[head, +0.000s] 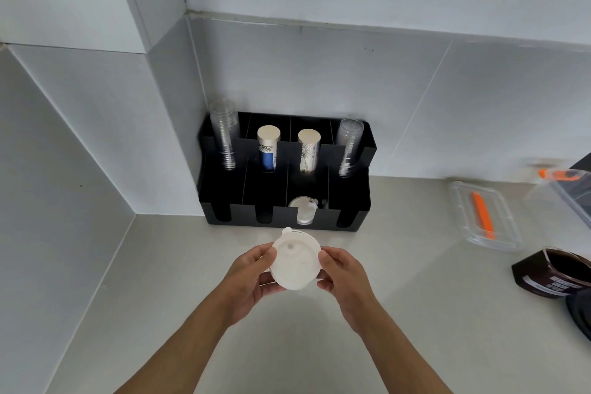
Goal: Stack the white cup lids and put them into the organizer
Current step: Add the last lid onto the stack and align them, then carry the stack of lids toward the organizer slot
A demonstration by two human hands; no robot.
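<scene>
Both my hands hold a stack of white cup lids (295, 261) above the counter, just in front of the black organizer (252, 189). My left hand (252, 278) grips the stack's left edge and underside. My right hand (343, 278) pinches its right edge. A small tab sticks out at the stack's top left. Inside the organizer's third front slot stand clear lids (303, 209). The other front slots look dark and I see nothing in them.
The organizer's back row holds two stacks of clear cups (225, 134) and two stacks of paper cups (268, 147). To the right lie a clear container with an orange piece (484, 216), a dark jar (563, 272) and a blurred clear box (572, 189). Tiled walls form a corner at the left.
</scene>
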